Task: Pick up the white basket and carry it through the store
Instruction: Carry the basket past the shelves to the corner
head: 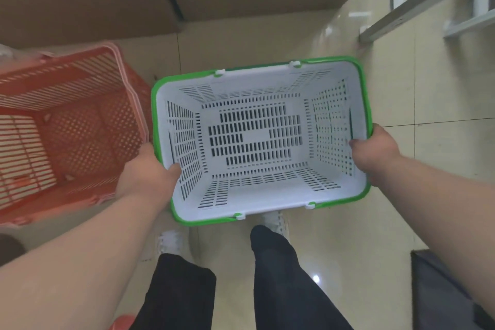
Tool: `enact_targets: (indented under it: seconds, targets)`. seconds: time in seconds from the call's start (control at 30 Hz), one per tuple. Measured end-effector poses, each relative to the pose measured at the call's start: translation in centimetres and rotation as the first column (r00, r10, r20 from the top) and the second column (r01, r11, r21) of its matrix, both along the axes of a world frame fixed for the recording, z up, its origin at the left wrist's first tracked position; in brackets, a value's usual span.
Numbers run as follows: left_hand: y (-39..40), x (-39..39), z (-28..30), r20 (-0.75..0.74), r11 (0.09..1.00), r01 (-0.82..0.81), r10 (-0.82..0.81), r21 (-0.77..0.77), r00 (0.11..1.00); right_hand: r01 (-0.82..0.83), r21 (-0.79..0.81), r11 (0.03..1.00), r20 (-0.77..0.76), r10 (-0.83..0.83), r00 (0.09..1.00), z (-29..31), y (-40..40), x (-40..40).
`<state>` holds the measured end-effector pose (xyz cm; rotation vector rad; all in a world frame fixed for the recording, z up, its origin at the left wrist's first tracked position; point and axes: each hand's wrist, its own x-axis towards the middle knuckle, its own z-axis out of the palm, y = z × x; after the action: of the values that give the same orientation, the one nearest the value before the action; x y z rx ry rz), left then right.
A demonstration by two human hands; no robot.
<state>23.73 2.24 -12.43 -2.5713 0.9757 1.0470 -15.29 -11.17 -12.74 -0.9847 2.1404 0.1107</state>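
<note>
Left hand and right hand grip our white basket by its short ends; red basket just beside.

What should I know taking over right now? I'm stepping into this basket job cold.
Left hand: shut on the white basket, at its left short rim.
Right hand: shut on the opposite short rim.
The basket is empty, held level above the tiled floor, its green handles folded down along the rim. A red basket sits just to its left.
Done: pickup. Left: carrying it through the store.
</note>
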Motion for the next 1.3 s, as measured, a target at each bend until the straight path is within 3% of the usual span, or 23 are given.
enact_targets:
  seconds: [0.27,0.57,0.77,1.07,1.23,1.3]
  targets:
    - [-1.4,-0.6,1.0,-0.049,0.999,-0.045,0.046,0.017,0.998,0.173,-0.052,0.984,0.045,-0.171,0.984,2.2,0.6,-0.8]
    - [-0.9,-3.4,-1.1,-0.215,0.987,-0.017,0.052,0.159,0.975,0.054,-0.054,0.997,-0.059,-0.057,0.997,3.2,1.0,-5.1]
    - [-0.5,-4.6,-2.2,-0.282,0.997,-0.074,0.082,0.037,0.956,0.146,-0.07,0.987,0.003,-0.146,0.989,2.9,2.5,-6.6]
    - [0.7,-0.7,12.9,-0.221,0.977,-0.19,0.165,-0.099,0.961,0.215,-0.096,0.972,0.096,-0.206,0.974,15.1,4.0,-2.4]
    - [2.4,5.3,23.4,-0.169,0.959,-0.231,0.204,-0.163,0.964,0.159,-0.117,0.98,0.138,-0.142,0.98,24.6,4.4,4.2]
    - [3.0,6.5,24.0,-0.155,0.958,-0.234,0.209,-0.167,0.966,0.114,-0.122,0.986,0.131,-0.098,0.986,25.6,4.3,5.4]
